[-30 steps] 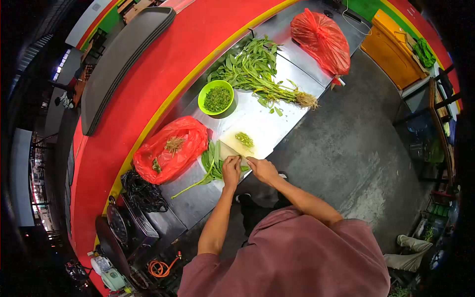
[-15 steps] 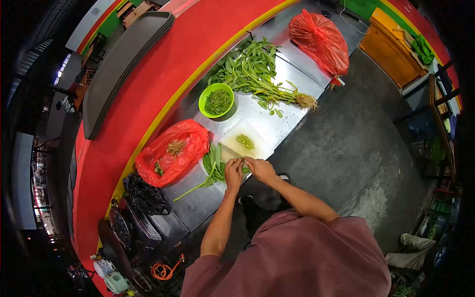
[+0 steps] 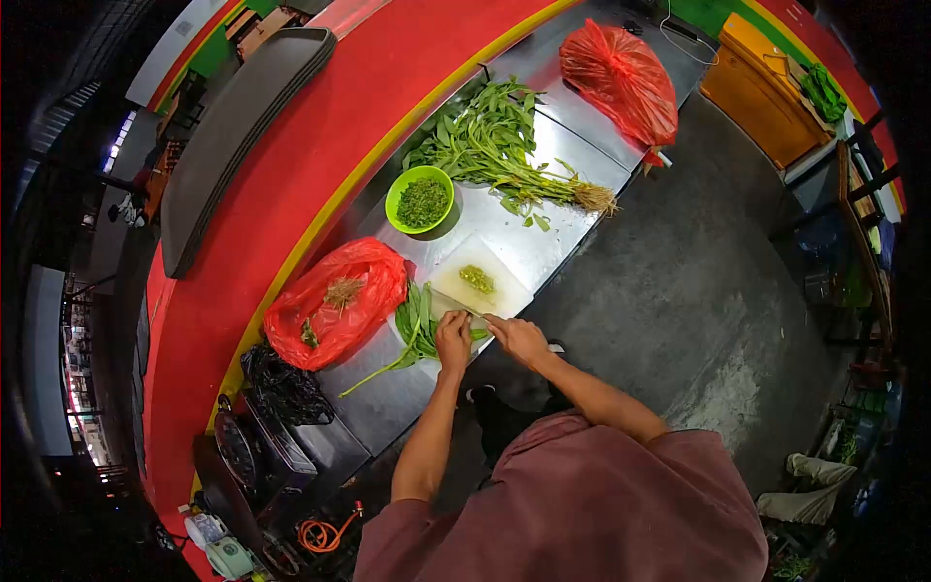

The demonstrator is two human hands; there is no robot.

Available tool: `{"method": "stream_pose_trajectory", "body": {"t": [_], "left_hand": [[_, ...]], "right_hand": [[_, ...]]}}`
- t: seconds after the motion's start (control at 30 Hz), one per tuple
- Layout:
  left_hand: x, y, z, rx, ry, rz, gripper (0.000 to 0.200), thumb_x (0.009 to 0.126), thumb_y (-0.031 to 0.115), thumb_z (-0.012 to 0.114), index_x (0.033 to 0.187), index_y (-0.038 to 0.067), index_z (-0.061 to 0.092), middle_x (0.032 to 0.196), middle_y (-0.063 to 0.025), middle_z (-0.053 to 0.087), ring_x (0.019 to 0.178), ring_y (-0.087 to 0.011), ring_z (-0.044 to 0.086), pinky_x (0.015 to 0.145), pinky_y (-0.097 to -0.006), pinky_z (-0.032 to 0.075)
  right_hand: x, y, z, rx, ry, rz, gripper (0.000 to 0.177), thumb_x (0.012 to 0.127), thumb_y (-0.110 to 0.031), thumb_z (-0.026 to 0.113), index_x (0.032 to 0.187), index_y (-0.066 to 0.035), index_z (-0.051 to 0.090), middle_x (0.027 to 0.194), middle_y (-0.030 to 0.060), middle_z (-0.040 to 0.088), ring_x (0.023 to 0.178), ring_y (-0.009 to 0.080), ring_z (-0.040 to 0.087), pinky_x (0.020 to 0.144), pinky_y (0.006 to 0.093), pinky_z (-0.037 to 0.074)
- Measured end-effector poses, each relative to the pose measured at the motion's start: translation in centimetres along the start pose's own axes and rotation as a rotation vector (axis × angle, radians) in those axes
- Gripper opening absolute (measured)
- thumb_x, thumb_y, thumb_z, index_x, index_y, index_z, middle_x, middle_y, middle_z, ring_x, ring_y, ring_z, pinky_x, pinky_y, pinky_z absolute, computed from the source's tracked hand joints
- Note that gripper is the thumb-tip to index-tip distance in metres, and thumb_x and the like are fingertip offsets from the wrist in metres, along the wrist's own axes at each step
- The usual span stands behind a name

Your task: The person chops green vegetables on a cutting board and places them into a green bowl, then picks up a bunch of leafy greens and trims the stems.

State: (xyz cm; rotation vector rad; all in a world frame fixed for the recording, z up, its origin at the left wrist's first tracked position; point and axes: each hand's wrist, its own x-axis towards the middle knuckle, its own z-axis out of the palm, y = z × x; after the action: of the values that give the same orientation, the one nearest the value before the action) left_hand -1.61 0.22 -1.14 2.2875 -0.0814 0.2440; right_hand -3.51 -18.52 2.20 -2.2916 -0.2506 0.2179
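Left hand (image 3: 453, 336) bunches leafy stems (image 3: 415, 325), at 9 o'clock of right hand (image 3: 519, 337), whose grip cannot be told. Stems probably light and limp, best gathered at the stalks.

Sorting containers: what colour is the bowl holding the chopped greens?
The bowl is lime green; head view.

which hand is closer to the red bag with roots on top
Left. The left hand rests on leaves lying beside the red bag; the right hand is farther, past the left hand, at the cutting board's edge.

Brushed, faintly shiny steel counter (image 3: 504, 228), crinkled glossy plastic bag (image 3: 335, 306), seemingly smooth plastic bowl (image 3: 420, 199)
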Motion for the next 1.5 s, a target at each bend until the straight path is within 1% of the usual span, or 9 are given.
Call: {"method": "stream_pose_trajectory", "body": {"t": [0.27,0.4,0.67,0.93,1.0,1.07,1.13,1.3,1.5], "left_hand": [[0.0,-0.9,0.5,0.062,0.023,0.019,0.016,0.088,0.003,0.07,0.103,-0.002,0.075,0.096,-0.0167,0.069,0.087,-0.0375,0.066,0.078,-0.0432,0.052],[0.1,0.0,0.2,0.086,0.061,0.083,0.014,0.089,0.0,0.068,0.101,-0.004,0.073,0.093,-0.0158,0.068,0.084,-0.0332,0.067,0.077,-0.038,0.052],[0.0,-0.1,0.2,0.056,0.025,0.08,0.015,0.089,0.0,0.067,0.102,-0.001,0.074,0.097,-0.016,0.07,0.09,-0.0352,0.066,0.081,-0.0429,0.052],[0.1,0.6,0.1,0.096,0.051,0.082,0.022,0.09,0.0,0.065,0.11,0.003,0.075,0.1,-0.016,0.07,0.089,-0.0346,0.067,0.081,-0.0403,0.053],[-0.2,0.9,0.2,0.127,0.065,0.071,0.023,0.09,-0.001,0.065,0.109,0.005,0.076,0.097,-0.0145,0.069,0.088,-0.0339,0.067,0.08,-0.0392,0.052],[0.0,1.0,0.1,0.127,0.06,0.048,0.024,0.089,-0.001,0.065,0.109,0.005,0.076,0.097,-0.0142,0.069,0.087,-0.0341,0.066,0.08,-0.0391,0.053],[0.4,1.2,-0.2,0.212,-0.023,0.053,0.027,0.088,-0.003,0.064,0.111,0.006,0.076,0.094,-0.014,0.068,0.086,-0.0333,0.066,0.08,-0.0399,0.052],[0.6,0.8,0.5,0.134,0.032,-0.015,0.026,0.088,-0.001,0.065,0.111,0.004,0.076,0.094,-0.0139,0.065,0.092,-0.0347,0.062,0.082,-0.0435,0.05],[-0.3,1.3,0.4,0.214,0.045,0.054,0.022,0.09,0.003,0.066,0.111,0.006,0.074,0.095,-0.0128,0.065,0.093,-0.0351,0.062,0.083,-0.0445,0.05]], "right_hand": [[0.3,-0.9,-0.3,0.035,-0.047,0.074,0.037,0.107,-0.036,0.05,0.13,-0.014,0.067,0.087,0.0254,0.072,0.081,0.046,0.07,0.073,0.0564,0.055],[-0.8,-0.9,-1.7,0.039,-0.106,0.145,0.039,0.107,-0.038,0.049,0.132,-0.013,0.066,0.091,0.0254,0.072,0.083,0.0472,0.069,0.077,0.0579,0.055],[1.0,-0.5,1.8,0.023,-0.028,0.121,0.038,0.106,-0.034,0.049,0.136,-0.015,0.063,0.093,0.0251,0.072,0.087,0.046,0.069,0.076,0.0564,0.055],[1.8,0.0,-2.2,-0.011,-0.052,0.067,0.039,0.107,-0.038,0.049,0.132,-0.016,0.067,0.091,0.0246,0.072,0.086,0.045,0.07,0.079,0.0542,0.054],[0.9,0.4,-3.5,0.137,-0.019,0.17,0.04,0.106,-0.039,0.05,0.133,-0.015,0.067,0.089,0.0241,0.072,0.085,0.0452,0.069,0.078,0.054,0.054],[0.2,0.6,-4.0,0.184,0.02,0.107,0.04,0.106,-0.038,0.052,0.134,-0.014,0.067,0.085,0.0233,0.071,0.083,0.0436,0.07,0.077,0.0523,0.054],[-0.6,0.0,-4.3,0.315,-0.047,0.172,0.04,0.106,-0.036,0.052,0.134,-0.01,0.066,0.098,0.0264,0.072,0.094,0.0452,0.07,0.082,0.0499,0.054],[-3.0,1.5,-2.7,0.367,-0.03,0.065,0.042,0.106,-0.034,0.054,0.139,-0.009,0.06,0.095,0.0262,0.073,0.093,0.0455,0.071,0.083,0.0497,0.054],[-4.3,1.7,-3.1,0.468,-0.073,0.127,0.043,0.105,-0.036,0.055,0.138,-0.008,0.058,0.09,0.0287,0.07,0.091,0.0472,0.07,0.079,0.0503,0.052]]}}
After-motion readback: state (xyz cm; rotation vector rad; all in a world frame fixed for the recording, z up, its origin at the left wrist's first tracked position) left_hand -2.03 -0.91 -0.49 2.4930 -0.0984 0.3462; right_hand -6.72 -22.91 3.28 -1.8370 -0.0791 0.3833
